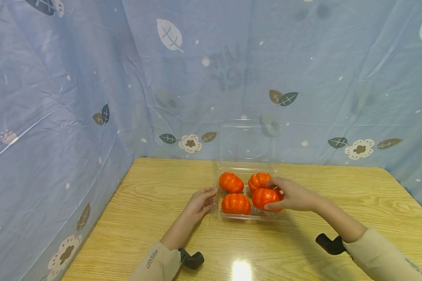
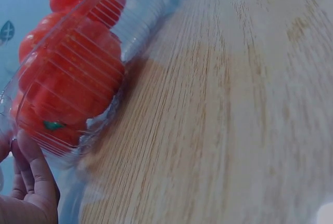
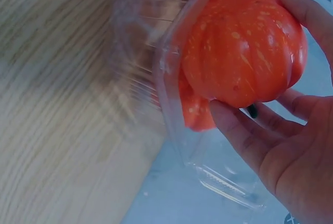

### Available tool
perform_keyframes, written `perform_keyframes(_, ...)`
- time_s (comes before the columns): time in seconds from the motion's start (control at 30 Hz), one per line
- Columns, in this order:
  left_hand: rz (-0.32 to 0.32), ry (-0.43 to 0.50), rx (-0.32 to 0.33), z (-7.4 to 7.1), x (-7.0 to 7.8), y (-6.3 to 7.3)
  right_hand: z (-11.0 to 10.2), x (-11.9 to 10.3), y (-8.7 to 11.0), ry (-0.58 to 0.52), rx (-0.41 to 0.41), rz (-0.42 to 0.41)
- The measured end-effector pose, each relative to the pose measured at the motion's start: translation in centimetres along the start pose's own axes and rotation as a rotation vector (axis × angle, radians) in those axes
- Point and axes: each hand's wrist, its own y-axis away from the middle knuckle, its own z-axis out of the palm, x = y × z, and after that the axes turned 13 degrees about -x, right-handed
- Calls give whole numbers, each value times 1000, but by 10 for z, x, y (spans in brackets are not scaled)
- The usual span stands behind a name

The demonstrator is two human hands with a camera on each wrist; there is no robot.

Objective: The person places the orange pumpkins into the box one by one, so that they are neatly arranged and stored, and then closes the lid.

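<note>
A clear plastic clamshell box [image 1: 233, 217] stands on the table, its transparent lid [image 1: 247, 146] raised at the back. My right hand [image 1: 295, 195] grips an orange pumpkin [image 1: 263, 197] between thumb and fingers at the box's front right, its green stem toward the palm. In the right wrist view this pumpkin [image 3: 242, 47] sits above the box's rim. Another pumpkin [image 1: 258, 181] lies behind it, partly hidden. On the left side of the box are a back pumpkin [image 1: 231, 182] and a front pumpkin [image 1: 236, 204]. My left hand [image 1: 199, 203] pinches the box's left rim.
The light wooden table [image 1: 154, 234] reaches back to a blue curtain [image 1: 204, 86] with leaf and flower prints, which also runs along the left side. Black wrist mounts [image 1: 191, 259] stick out from both sleeves.
</note>
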Motion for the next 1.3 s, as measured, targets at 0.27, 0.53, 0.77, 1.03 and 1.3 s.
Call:
perform_keyframes(0.27,-7,0,-4,0,0,1,9,8,-2,-15,-32,13)
perform_keyframes(0.53,-20,-1,-1,-1,-1,-1,11,9,-1,40,-6,30)
perform_keyframes(0.77,44,-11,-65,-2,-2,4,16,9,-1,59,16,38)
perform_keyframes(1.03,-24,7,-7,0,2,1,19,10,-1,66,24,42)
perform_keyframes(1.3,-16,13,-16,-2,1,0,21,11,0,74,53,4)
